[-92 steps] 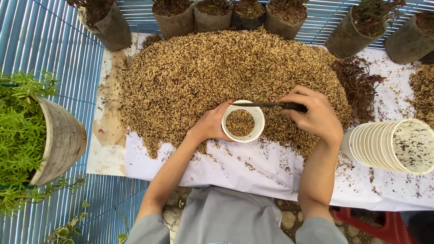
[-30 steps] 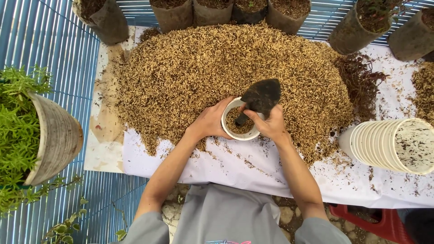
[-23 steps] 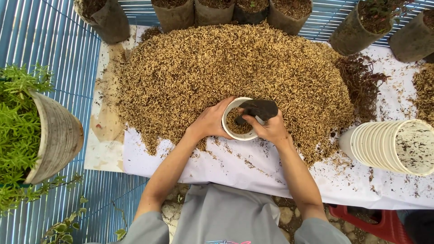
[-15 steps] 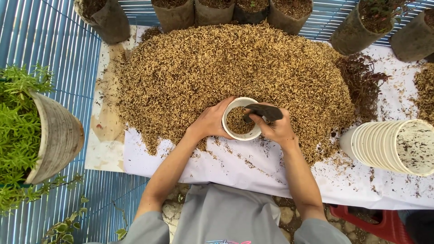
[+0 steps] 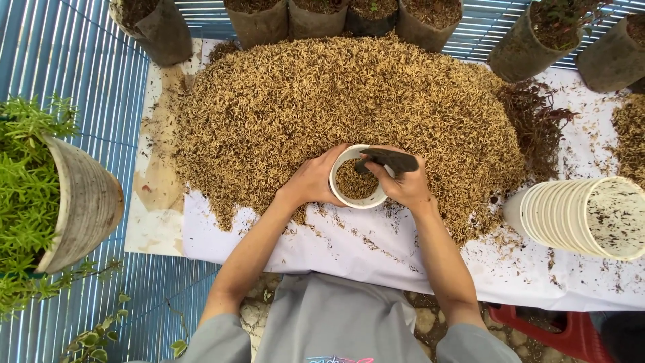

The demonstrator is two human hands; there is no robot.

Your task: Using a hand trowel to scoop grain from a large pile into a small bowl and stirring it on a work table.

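Your left hand (image 5: 310, 183) cupped the small white pot (image 5: 355, 178) at the near edge of the husk heap (image 5: 336, 101) on the bench, while your right hand (image 5: 402, 185) pinched a dark scoop (image 5: 390, 160) over its rim. The pot looked light, thin-walled and easily squeezed, best held around its side. Your fingers hid the scoop's handle and the pot's far wall.

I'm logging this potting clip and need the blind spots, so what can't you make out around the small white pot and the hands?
Head view, the only one:
- Base of the white pot: sunk in the husk pile.
- Dark scoop: its handle is covered by the right hand.
- Left hand fingertips: hidden behind the pot's far rim.
- Depth of husk in the pot: only the surface shows.
- Bags at the top: cut off by the frame edge.
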